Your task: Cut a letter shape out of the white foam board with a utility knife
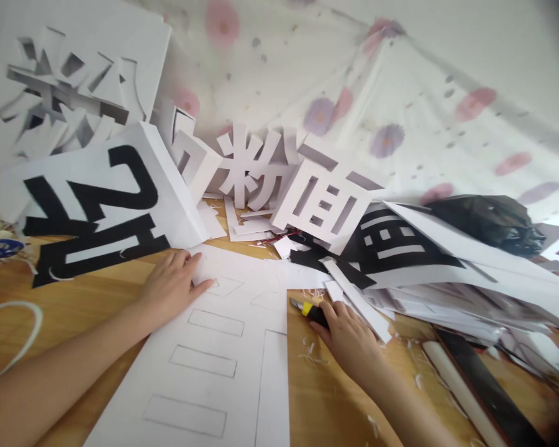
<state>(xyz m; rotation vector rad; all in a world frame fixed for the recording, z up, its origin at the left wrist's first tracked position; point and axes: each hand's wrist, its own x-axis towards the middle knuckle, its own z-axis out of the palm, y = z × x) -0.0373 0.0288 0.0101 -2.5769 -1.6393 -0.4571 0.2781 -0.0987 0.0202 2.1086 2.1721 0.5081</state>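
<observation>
A white sheet [246,375] with pencilled rectangles lies on the wooden table in front of me. My left hand [170,282] rests on its far left edge, fingers stretched out, holding nothing. Beside the sheet's right edge, my right hand [347,332] is closed around a black and yellow utility knife [315,312]. The blade sticks out and points left, towards the sheet. Just past my left hand stands a white board [177,205] with large black printed strokes on its face. White paper strips [358,298] lie beyond my right hand.
White cut-out characters [323,202] stand at the back. Printed sheets [400,242] and stacked paper lie to the right, near a black plastic bag [489,223]. A long dark bar [489,385] lies at the lower right. Shavings dot the wooden table [326,410].
</observation>
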